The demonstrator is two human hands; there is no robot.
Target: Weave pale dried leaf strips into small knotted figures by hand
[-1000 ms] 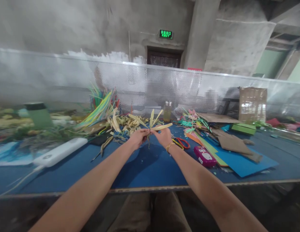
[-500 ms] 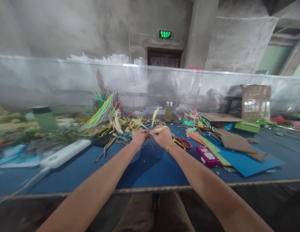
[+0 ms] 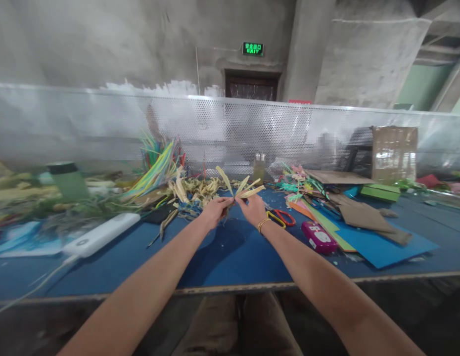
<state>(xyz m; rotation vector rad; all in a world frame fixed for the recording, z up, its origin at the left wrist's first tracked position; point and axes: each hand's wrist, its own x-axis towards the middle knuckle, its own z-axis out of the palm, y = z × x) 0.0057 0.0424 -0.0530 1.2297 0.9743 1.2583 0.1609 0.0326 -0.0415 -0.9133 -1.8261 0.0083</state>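
Both my hands meet over the middle of the blue table (image 3: 222,262). My left hand (image 3: 214,211) pinches a small bundle of pale yellow leaf strips (image 3: 240,187), whose tips fan up and to the right. My right hand (image 3: 254,209), with a gold bracelet at the wrist, is closed on the same strips from the right. Behind the hands lies a heap of loose dried strips (image 3: 200,190).
Orange-handled scissors (image 3: 280,217) and a pink box (image 3: 319,237) lie right of my hands, then coloured paper and cardboard (image 3: 359,217). A white power bank (image 3: 101,235) and a green cup (image 3: 69,180) are on the left. A perforated metal screen (image 3: 230,128) closes off the back.
The strips were pulled together half a second ago and now fan out again. Both hands stay at the same spot, still joined on the bundle.
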